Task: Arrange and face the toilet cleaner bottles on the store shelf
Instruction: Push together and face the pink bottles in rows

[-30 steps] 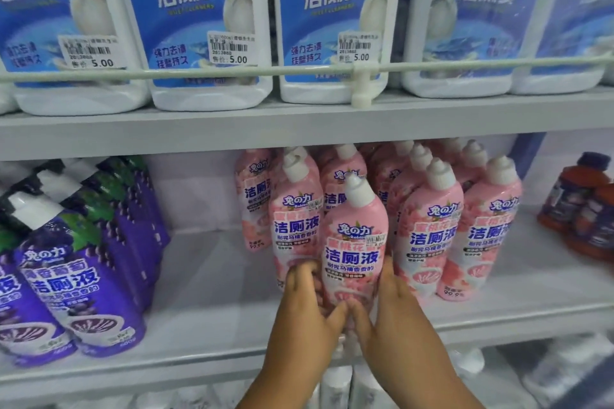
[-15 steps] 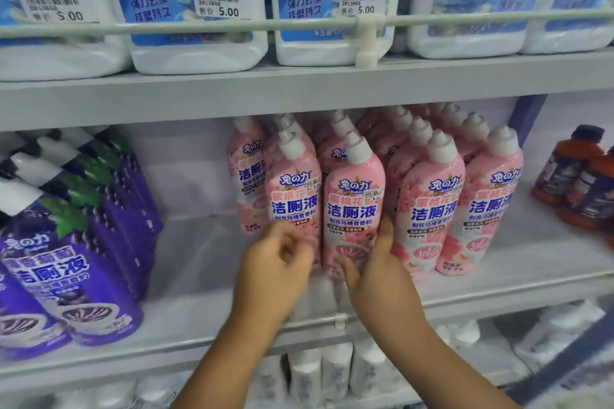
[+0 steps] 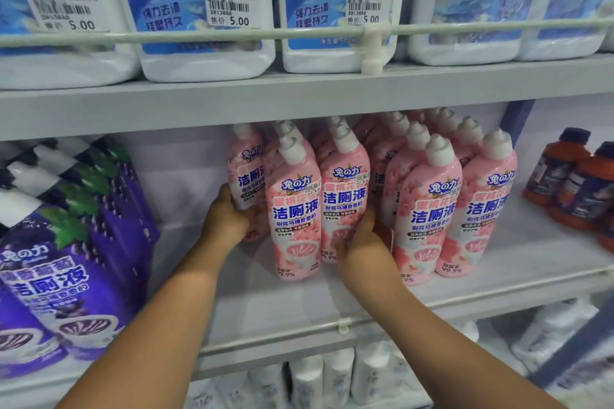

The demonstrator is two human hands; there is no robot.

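Head view: the pink toilet cleaner bottles (image 3: pixel 372 196) stand clustered at the centre of the middle shelf (image 3: pixel 299 302), most labels turned to the front, presumably so shoppers can read them. The left hand (image 3: pixel 229 217) curls around the rear-left pink bottle (image 3: pixel 244 176), which sits behind the front row, apparently to draw it into line. The right hand (image 3: pixel 360 236) wraps the lower body of the second front bottle (image 3: pixel 345 199), likely to steady or turn it beside the front-left bottle (image 3: pixel 295 212). Purple bottles (image 3: pixel 66 259) fill the lower left of the frame, orange bottles (image 3: pixel 578 176) the right edge. The blue-labelled jugs (image 3: pixel 206 10) above are cut off at the top. How many pink bottles stand behind the front row is hidden, and the right fingertips cannot be seen.
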